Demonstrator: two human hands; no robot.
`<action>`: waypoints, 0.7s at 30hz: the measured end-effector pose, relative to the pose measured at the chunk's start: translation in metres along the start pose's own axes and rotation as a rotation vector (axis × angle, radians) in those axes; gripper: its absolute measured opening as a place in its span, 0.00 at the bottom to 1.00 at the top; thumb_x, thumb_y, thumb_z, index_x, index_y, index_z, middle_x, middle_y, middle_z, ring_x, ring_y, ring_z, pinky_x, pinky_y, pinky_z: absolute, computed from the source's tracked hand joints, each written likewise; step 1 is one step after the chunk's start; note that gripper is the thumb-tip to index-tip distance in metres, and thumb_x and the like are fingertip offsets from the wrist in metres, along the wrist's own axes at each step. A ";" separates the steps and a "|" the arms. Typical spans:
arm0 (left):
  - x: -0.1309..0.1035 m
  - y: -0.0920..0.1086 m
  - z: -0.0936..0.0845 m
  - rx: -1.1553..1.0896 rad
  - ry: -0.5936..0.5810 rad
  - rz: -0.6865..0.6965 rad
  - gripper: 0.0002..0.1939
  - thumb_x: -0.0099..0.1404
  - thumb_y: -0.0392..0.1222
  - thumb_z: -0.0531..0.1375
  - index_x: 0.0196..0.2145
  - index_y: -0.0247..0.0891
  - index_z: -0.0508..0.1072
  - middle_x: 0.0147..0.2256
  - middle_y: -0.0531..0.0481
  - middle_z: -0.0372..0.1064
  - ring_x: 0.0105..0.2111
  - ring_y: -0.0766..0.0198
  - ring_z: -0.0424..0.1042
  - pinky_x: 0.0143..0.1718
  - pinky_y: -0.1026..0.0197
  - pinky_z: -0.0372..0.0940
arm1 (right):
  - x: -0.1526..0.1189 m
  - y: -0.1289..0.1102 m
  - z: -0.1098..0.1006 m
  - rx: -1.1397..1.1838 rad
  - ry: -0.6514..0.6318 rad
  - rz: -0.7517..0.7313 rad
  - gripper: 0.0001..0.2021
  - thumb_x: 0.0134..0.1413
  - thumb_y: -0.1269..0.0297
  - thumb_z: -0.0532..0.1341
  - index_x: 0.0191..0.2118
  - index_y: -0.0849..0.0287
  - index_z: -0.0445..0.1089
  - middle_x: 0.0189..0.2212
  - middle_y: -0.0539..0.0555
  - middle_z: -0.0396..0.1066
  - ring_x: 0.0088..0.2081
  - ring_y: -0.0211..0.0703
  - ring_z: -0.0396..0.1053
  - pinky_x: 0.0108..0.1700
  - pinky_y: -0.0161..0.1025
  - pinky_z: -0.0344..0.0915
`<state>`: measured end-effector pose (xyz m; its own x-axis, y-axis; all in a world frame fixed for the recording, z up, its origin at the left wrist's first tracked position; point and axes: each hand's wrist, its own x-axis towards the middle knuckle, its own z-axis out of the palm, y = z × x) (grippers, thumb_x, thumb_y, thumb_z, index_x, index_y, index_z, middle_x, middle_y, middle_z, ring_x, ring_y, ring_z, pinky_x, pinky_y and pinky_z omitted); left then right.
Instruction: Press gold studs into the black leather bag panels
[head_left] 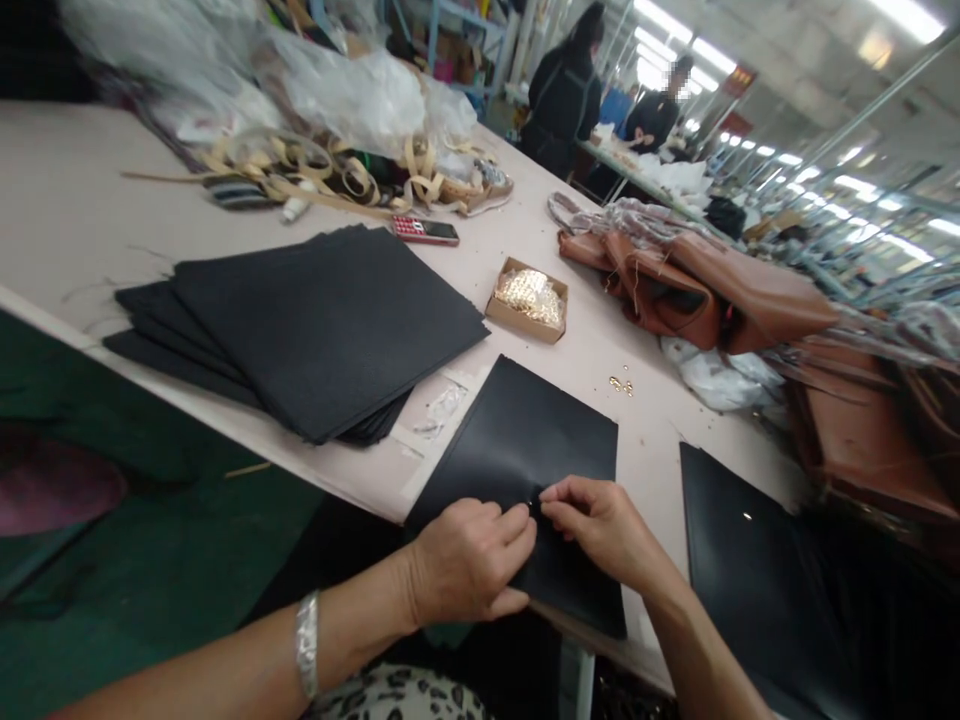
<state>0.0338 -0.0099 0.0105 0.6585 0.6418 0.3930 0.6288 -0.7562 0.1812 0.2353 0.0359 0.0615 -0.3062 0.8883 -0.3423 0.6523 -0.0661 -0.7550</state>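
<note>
A black leather-like panel [547,420] lies at the table's front edge, directly before me. My left hand [476,560] is closed over its near left part, fingers curled and index fingertip at a tiny shiny spot on the panel. From the other side my right hand [592,520] meets that spot, thumb and index finger pinched together. Whatever is between the fingertips is too small to make out. To the right lies another black panel [742,560] with a small bright metal piece on it. A stack of black sheets [322,320] is on the left.
A cardboard box [529,322] of gold-coloured metal pieces stands beyond the panel, with several loose gold pieces [621,384] nearby. Brown leather bags [750,290] pile up at the right. A red phone [426,231], tan strips [360,185] and plastic bags [352,90] lie farther back. Two people stand beyond.
</note>
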 end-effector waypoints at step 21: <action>-0.001 0.000 -0.003 -0.051 -0.063 0.015 0.24 0.58 0.56 0.63 0.44 0.35 0.69 0.40 0.47 0.70 0.30 0.57 0.68 0.24 0.53 0.60 | 0.030 -0.024 0.001 -0.155 -0.185 0.268 0.04 0.48 0.66 0.61 0.28 0.60 0.72 0.18 0.49 0.69 0.20 0.36 0.67 0.21 0.31 0.62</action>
<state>0.0319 -0.0113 0.0131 0.6931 0.6363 0.3387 0.5981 -0.7700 0.2224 0.2099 0.0642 0.0690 -0.2214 0.7503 -0.6229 0.8196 -0.2030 -0.5358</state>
